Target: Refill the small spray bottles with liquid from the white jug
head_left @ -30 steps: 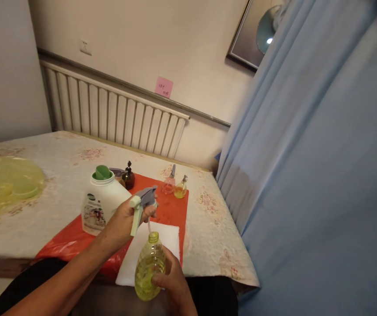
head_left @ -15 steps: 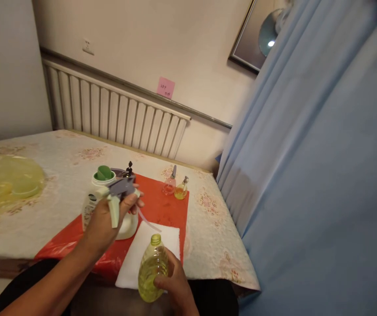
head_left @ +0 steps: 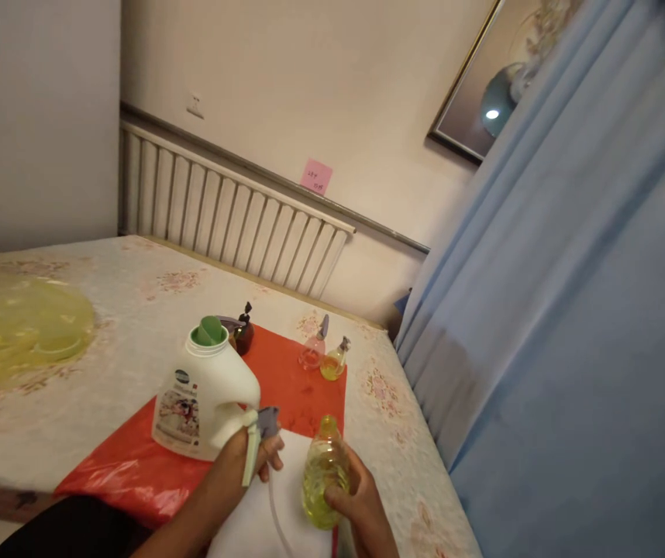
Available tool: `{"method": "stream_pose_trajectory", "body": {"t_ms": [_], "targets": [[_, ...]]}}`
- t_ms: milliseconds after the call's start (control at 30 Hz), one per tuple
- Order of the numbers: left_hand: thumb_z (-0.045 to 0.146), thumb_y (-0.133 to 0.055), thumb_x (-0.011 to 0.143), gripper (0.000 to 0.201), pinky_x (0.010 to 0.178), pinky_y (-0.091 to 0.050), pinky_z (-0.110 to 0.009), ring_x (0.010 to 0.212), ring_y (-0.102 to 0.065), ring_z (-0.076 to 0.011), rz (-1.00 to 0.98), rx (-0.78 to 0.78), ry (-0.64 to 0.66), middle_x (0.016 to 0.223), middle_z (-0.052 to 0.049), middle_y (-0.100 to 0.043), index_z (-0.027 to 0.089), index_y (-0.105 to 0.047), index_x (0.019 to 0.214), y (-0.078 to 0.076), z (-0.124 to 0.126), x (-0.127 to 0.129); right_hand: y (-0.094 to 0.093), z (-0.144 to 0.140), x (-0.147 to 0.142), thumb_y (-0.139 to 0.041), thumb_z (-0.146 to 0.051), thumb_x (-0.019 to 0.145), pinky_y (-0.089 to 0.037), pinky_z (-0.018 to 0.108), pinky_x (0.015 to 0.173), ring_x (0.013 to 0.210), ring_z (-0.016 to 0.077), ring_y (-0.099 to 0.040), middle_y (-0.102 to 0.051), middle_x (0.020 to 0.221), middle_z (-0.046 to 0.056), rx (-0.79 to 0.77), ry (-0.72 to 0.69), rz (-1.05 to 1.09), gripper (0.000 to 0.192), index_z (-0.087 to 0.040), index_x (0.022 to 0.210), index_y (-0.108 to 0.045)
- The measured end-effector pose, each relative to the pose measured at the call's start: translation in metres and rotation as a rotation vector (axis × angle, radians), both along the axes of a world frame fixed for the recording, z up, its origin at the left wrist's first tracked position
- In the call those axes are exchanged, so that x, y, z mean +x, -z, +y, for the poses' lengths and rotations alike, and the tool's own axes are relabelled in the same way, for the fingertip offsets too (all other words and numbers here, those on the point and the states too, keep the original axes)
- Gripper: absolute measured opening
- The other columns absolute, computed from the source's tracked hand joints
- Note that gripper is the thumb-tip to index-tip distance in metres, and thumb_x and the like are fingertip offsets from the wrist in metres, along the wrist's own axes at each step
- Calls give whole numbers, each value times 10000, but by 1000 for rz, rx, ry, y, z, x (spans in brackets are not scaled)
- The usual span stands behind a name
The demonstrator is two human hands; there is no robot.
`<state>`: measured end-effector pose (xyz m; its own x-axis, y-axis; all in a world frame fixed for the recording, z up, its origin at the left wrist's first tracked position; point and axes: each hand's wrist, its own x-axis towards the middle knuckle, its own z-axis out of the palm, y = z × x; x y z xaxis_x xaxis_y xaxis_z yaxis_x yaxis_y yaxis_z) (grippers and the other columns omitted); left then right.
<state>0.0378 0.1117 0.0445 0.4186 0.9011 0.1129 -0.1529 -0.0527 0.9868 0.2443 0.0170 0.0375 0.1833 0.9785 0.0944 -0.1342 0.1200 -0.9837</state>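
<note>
**A:** What is held by each hand, and how far are the fingers closed?

**B:** The left hand (head_left: 249,463) is clenched around the spray head (head_left: 256,440), a pale green trigger with a grey top. A clear dip tube (head_left: 276,515) is seen hanging from it, curving down over the white cloth (head_left: 245,535). The right hand (head_left: 361,508) is wrapped around the lower body of the bottle (head_left: 324,477), a clear one with yellow-green liquid in it. The bottle is held upright, with its neck uncapped, just right of the spray head and apart from it.

**A:** What is located around the hands?

**B:** A white jug (head_left: 205,395) with a green cap is set on the red mat (head_left: 286,380), just behind the left hand. A small dark bottle (head_left: 244,333) is placed beyond the jug. Two small glass sprayers (head_left: 325,358), one pink and one yellow, are positioned at the far right edge of the mat. A yellow plastic sheet (head_left: 22,329) is laid on the patterned tablecloth (head_left: 129,310) at far left. A blue curtain (head_left: 570,325) is hung along the right side.

**A:** Can any writing be read?

**B:** A printed label is carried on the jug, but its text is too small to be read. The handwriting on the pink note (head_left: 316,176) on the wall cannot be made out.
</note>
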Motion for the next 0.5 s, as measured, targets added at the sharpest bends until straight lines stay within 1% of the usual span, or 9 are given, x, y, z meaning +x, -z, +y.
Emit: {"method": "stream_pose_trajectory", "body": {"t_ms": [33,67,100,133,200,333,400,467,500], "targets": [[612,-648,785,445,513,-411,-267,517,-560,-149,-38,-41,60,663,-18,-666,184,-615,905,12,2,7,-9,7,3,-893,-442,520,-413,493,1016,1156,370,-592,-687,1202,118,8,-5,-44,829,-200,1262,-614],[665,-691,706,520,471,-391,-260,502,-570,-154,-79,-119,101,666,-8,-650,192,-600,902,23,4,13,-18,15,5,-889,-443,530,-401,494,1033,1185,371,-576,-672,1236,122,21,-5,-88,832,-201,1275,-606],[692,-709,665,563,463,-389,-255,535,-600,-163,-134,-185,125,718,-11,-648,201,-583,909,33,6,19,-26,23,7,-889,-441,532,-391,500,1046,1208,374,-562,-657,1265,127,29,-5,-131,841,-201,1283,-599],[700,-709,661,571,468,-388,-253,562,-618,-167,-174,-234,148,739,-12,-643,204,-577,912,41,9,24,-35,31,8,-891,-438,529,-381,506,1058,1229,378,-547,-642,1290,130,36,-7,-172,852,-199,1290,-593],[694,-719,660,570,482,-381,-252,591,-633,-167,-230,-321,239,756,-23,-650,201,-578,909,55,16,31,-51,49,8,-888,-429,530,-379,517,1062,1234,384,-544,-636,1296,131,45,-19,-263,855,-195,1296,-589],[621,-760,682,520,545,-392,-267,659,-656,-172,-328,-425,370,806,-52,-678,191,-604,930,77,32,38,-88,84,-3,-889,-329,526,-423,497,1019,1152,372,-593,-675,1218,103,55,-61,-476,805,-213,1272,-611],[634,-787,634,543,521,-371,-263,611,-646,-163,-376,-484,396,764,-39,-674,204,-606,913,87,38,40,-108,99,-14,-882,-244,520,-410,487,1033,1161,362,-588,-672,1223,90,55,-47,-583,779,-222,1255,-627],[633,-803,606,516,501,-379,-267,576,-632,-158,-412,-545,436,722,-15,-662,233,-607,868,93,43,40,-126,113,-27,-868,-192,531,-393,482,1051,1179,350,-578,-662,1241,81,67,-58,-657,769,-228,1260,-626],[607,-794,644,458,524,-419,-281,608,-641,-165,-429,-566,472,741,-9,-663,251,-615,871,95,44,38,-134,119,-34,-866,-177,532,-392,483,1052,1179,345,-577,-662,1243,75,79,-67,-692,763,-233,1255,-630]]}}
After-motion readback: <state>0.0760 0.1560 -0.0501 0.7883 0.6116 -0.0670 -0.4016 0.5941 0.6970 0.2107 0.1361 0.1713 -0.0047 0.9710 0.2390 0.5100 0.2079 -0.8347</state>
